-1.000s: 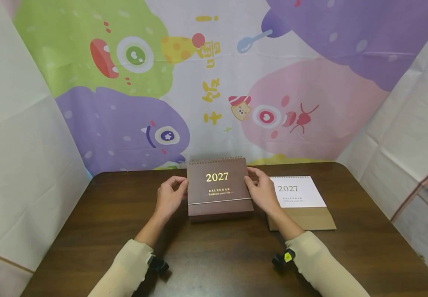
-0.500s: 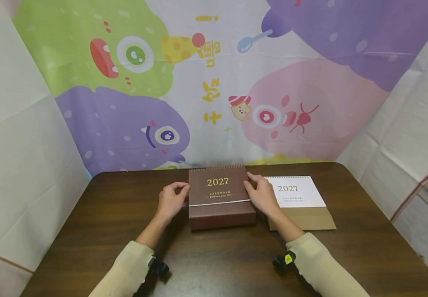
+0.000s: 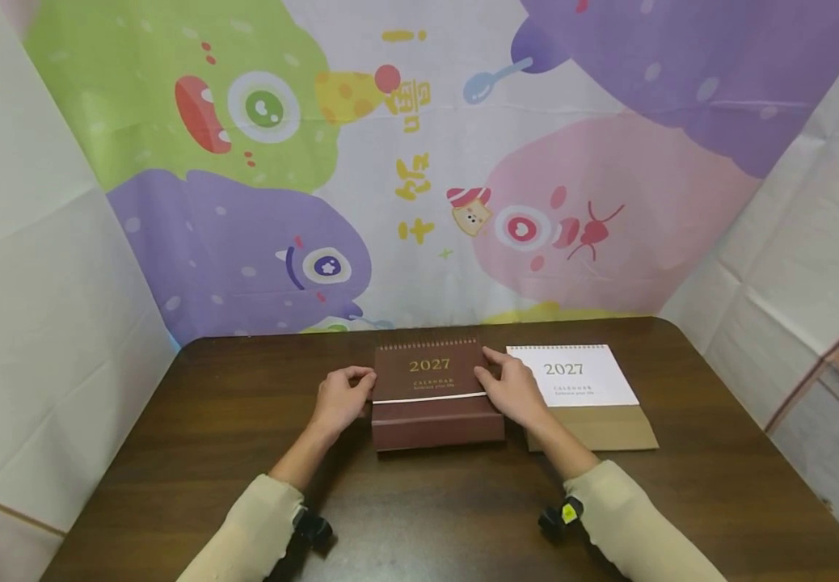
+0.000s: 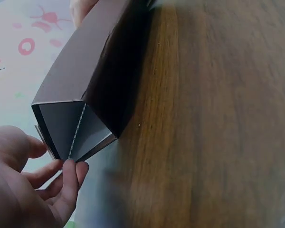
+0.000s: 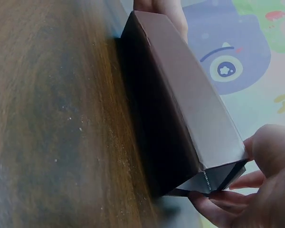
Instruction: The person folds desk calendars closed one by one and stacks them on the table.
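A brown spiral-bound 2027 desk calendar [image 3: 438, 423] stands near the table's back edge in the head view, its cover leaning back above a wide front panel. My left hand [image 3: 344, 402] pinches its left side edge between thumb and fingers. On the opposite side my right hand [image 3: 514, 393] grips the right edge the same way. Both wrist views look into the hollow ends of the folded stand; the left wrist view has the calendar [image 4: 80, 66] with fingertips at its rear corner. Along the right wrist view the calendar [image 5: 190, 99] runs toward the other hand.
A white 2027 desk calendar [image 3: 572, 376] on a tan stand stands just right of my right hand, partly behind it. The dark wooden table [image 3: 419, 517] has rounded back corners. A cartoon-printed cloth [image 3: 419, 275] hangs right behind it, with white cloth at both sides.
The brown calendar's top edge has dropped and tilted back, so its front panel shows more. Both hands have lowered slightly with it, keeping their hold. The white calendar has stayed in place.
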Demonstrator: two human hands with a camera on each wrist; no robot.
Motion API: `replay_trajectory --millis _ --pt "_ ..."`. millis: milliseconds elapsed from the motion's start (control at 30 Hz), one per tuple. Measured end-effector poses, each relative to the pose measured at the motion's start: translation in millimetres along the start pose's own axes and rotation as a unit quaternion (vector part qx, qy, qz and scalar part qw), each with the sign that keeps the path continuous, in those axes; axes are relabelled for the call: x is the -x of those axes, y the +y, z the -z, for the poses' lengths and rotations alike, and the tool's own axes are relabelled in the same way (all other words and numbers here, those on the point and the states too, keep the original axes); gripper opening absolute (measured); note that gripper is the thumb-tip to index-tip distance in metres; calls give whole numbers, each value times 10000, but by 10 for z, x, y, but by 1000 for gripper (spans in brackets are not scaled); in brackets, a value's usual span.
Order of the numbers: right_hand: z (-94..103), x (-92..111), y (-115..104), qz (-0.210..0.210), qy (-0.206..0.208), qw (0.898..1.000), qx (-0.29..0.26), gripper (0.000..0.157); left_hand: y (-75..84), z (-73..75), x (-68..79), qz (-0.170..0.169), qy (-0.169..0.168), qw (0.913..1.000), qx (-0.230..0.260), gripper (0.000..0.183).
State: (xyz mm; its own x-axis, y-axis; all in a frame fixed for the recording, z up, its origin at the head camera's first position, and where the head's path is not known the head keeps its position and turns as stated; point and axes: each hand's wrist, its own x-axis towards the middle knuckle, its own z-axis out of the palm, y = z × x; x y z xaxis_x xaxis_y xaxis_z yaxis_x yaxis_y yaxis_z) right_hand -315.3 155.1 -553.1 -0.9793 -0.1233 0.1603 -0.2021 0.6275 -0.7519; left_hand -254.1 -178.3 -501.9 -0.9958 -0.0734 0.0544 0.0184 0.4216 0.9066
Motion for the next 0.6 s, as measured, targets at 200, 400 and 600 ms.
replay_trajectory --millis 200,400,600 --pt "0 42 -65 -88 -306 9995 33 65 -216 -51 -114 213 -202 9995 -74 37" --pt "4 64 -110 -173 -483 9985 199 65 -561 -132 -323 548 -330 9979 73 34" --pt "-17 55 -91 -147 -537 9982 201 65 -302 -83 -141 337 -355 9988 -100 37"
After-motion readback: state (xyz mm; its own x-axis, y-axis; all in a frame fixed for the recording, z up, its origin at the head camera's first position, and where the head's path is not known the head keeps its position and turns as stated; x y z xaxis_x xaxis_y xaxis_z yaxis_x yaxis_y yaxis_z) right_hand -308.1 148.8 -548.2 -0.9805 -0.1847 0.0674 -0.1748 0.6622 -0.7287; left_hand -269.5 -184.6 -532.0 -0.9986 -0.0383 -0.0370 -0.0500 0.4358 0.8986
